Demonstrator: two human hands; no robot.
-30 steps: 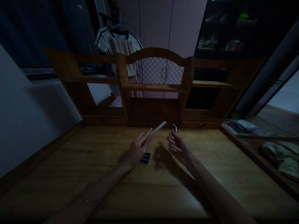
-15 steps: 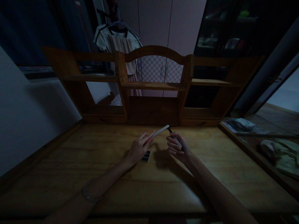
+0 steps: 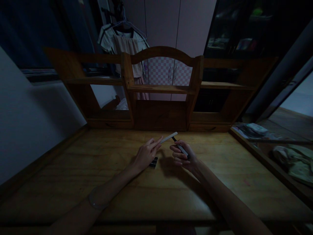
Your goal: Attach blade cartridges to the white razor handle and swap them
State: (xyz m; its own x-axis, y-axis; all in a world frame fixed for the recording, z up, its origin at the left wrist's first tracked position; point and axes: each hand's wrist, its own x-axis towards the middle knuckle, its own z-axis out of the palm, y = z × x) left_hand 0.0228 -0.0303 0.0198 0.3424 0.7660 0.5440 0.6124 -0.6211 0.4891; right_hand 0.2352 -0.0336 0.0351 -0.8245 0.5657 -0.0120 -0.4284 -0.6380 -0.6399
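Note:
Over the middle of the desk, my left hand (image 3: pixel 146 152) is closed on a slim white stick (image 3: pixel 169 137), which slants up to the right. My right hand (image 3: pixel 183 156) grips a grey-and-black handled tool (image 3: pixel 181 149); its exact kind is too dark to make out. The tool's narrow black neck reaches the underside of the stick near its far end, and they appear to touch. On the desk beside my left wrist lies a small black object (image 3: pixel 153 162) with lighter bands, partly covered by that hand.
The wooden desk (image 3: pixel 117 199) has a shelf unit (image 3: pixel 161 88) along its back. To the right, past the raised edge, lie plastic-wrapped items (image 3: pixel 255 129) and crumpled cloth (image 3: pixel 293 161). A white wall (image 3: pixel 36 120) borders the left side.
My right hand has shifted slightly left, moving the tool's black end from the stick's tip to a point a little further down along it. The left hand is nearly still.

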